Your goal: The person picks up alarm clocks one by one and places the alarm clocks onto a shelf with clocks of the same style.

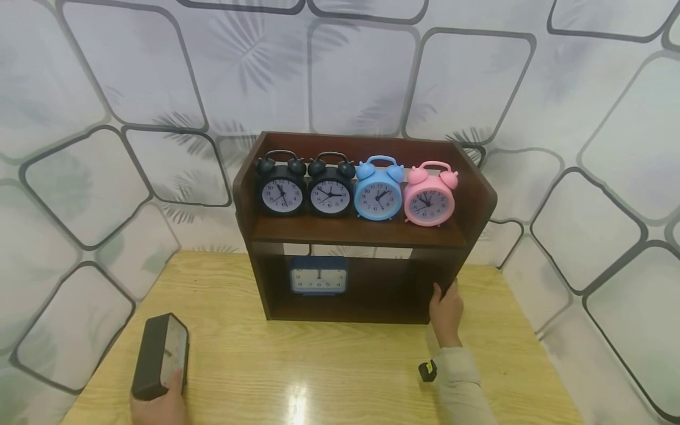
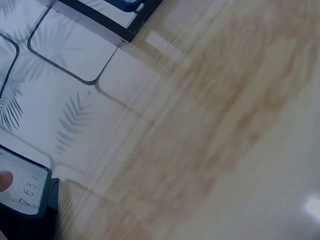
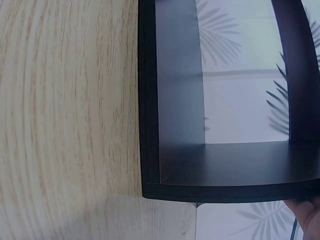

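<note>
At the left of the head view, my left hand (image 1: pixel 159 408) grips a dark rectangular desk clock (image 1: pixel 150 357) by its lower end. The thumb lies on the white face, which is turned to the right; the left wrist view shows part of that face (image 2: pixel 27 192) with its numerals. My right hand (image 1: pixel 447 313) holds the lower right side panel of a dark brown two-tier shelf (image 1: pixel 358 234). In the right wrist view only a bit of that hand (image 3: pixel 306 215) shows beside the panel. A blue rectangular clock (image 1: pixel 319 276) stands in the shelf's lower tier, toward the left.
Several twin-bell alarm clocks line the upper tier: black ones (image 1: pixel 282 195), a light blue one (image 1: pixel 378 195) and a pink one (image 1: pixel 429 198). Patterned wall covering (image 1: pixel 361 77) rises behind the wooden table (image 1: pixel 255 366). A small black object (image 1: pixel 427 371) shows beside my right sleeve.
</note>
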The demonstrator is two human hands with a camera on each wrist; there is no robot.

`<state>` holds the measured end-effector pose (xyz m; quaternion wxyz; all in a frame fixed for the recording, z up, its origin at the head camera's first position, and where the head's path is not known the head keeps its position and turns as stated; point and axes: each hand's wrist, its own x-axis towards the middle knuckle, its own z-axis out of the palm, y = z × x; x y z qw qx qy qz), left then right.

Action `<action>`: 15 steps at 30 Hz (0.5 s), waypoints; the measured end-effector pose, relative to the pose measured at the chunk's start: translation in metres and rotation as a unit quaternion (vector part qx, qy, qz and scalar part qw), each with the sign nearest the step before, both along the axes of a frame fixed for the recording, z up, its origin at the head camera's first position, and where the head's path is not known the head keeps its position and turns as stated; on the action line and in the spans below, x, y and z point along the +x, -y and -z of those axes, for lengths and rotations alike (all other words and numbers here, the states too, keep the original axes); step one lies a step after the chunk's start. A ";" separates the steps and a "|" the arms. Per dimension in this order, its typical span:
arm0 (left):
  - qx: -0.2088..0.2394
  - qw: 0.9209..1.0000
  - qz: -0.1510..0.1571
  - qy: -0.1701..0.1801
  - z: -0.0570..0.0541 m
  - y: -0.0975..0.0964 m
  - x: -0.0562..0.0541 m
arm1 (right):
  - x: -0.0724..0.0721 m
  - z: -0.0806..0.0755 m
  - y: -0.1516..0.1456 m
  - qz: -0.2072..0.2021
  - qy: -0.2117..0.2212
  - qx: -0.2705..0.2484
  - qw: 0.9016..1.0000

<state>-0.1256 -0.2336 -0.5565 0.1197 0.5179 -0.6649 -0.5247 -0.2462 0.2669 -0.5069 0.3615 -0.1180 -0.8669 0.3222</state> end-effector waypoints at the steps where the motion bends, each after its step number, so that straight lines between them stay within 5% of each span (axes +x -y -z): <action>1: -0.001 1.000 0.002 0.002 0.000 0.000 0.000 | 0.000 0.000 0.000 0.000 -0.001 0.001 1.000; 15: -0.016 0.999 0.010 0.031 0.005 0.008 0.000 | -0.001 0.004 -0.002 0.004 0.007 0.003 1.000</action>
